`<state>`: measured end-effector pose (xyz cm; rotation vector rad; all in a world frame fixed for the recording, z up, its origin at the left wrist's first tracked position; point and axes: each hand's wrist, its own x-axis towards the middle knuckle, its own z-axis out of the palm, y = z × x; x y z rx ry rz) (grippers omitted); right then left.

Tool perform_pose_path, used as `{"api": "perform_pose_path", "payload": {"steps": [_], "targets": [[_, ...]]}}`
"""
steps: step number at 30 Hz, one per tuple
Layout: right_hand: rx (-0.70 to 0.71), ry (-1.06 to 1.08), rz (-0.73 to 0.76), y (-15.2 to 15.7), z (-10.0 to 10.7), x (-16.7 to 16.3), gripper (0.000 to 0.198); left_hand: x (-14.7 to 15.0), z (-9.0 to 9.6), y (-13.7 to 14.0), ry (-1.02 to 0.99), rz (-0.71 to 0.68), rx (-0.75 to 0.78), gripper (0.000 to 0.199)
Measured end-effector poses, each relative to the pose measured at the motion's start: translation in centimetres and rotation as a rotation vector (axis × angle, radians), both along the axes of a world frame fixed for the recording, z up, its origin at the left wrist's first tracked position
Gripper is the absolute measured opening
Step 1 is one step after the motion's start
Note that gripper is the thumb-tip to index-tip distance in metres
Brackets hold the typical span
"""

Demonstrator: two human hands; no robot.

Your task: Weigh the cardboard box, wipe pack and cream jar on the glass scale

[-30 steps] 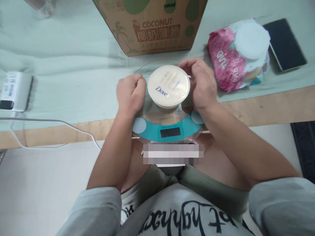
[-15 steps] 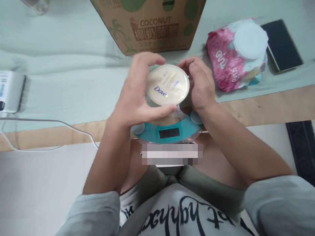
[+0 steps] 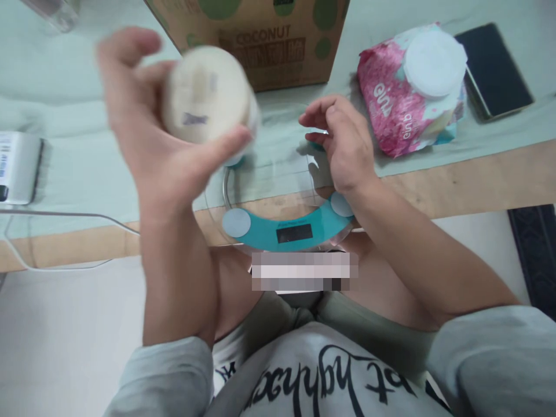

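A round cream-coloured Dove jar (image 3: 207,95) is gripped in my left hand (image 3: 152,133), lifted to the left of the scale. Its lid faces up towards me, blurred by motion. My right hand (image 3: 345,139) has its fingers loosely curled and apart, with nothing in them. It hovers over the right side of a kitchen scale (image 3: 260,229), which has a clear round glass plate, a turquoise band and a dark display. The scale sits at the table's front edge, its far left part covered by the jar and my left hand.
A coconut cardboard box (image 3: 286,52) stands behind the scale. To the right lie a pink pack of wipes (image 3: 386,110) and a dark phone (image 3: 495,69). A white device (image 3: 19,168) and a white cable (image 3: 87,214) are at the left.
My left hand has carried the Dove jar up and left, away from over the scale. My right hand has come apart from the jar and stays near the same spot.
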<state>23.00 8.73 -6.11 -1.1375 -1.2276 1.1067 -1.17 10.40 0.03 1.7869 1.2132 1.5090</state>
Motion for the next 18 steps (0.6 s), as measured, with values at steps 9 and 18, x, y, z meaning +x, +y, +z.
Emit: {"api": "perform_pose_path", "payload": {"steps": [9, 18], "targets": [[-0.011, 0.008, -0.007, 0.2, -0.1, -0.1, 0.054, -7.2, -2.1, 1.8, 0.186, 0.684, -0.103, 0.072], [0.005, 0.010, -0.037, 0.4, -0.1, 0.0, 0.051, -6.3, -1.9, 1.9, 0.088, 0.659, -0.241, 0.069]]}}
